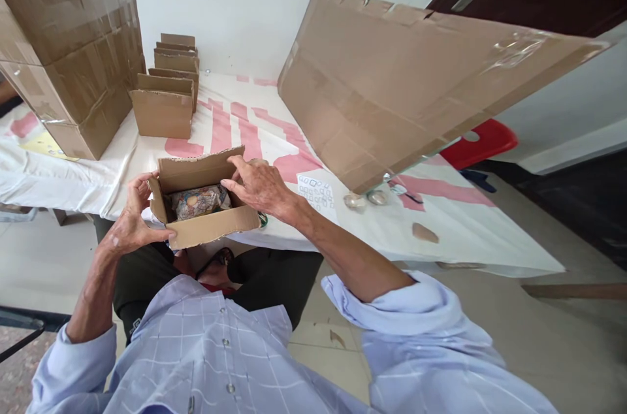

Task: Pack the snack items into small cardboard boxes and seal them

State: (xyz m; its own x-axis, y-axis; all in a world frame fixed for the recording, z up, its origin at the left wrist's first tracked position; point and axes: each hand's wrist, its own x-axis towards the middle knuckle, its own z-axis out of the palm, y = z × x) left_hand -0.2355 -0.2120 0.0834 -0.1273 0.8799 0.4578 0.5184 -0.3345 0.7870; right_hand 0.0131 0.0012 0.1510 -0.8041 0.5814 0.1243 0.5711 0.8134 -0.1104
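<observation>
An open cardboard box (210, 231) sits low in front of me, at the table's near edge. Inside it lies a packet (196, 202) in patterned, multicoloured wrapping. My left hand (133, 221) grips the box's left end, thumb along the front wall and fingers at the far left corner. At the right end, my right hand (259, 187) holds the box's edge, with its thumb reaching over the inside and its fingers by the far right corner. The underside of the box and some of the right fingertips are hidden.
Several small open cartons (162, 112) stand in a row behind the box. Large taped boxes (93, 42) rise at left; a big cardboard panel (386, 81) leans at right. A printed sheet (316, 192), tape rolls (354, 202) and a red stool (482, 145) are also there.
</observation>
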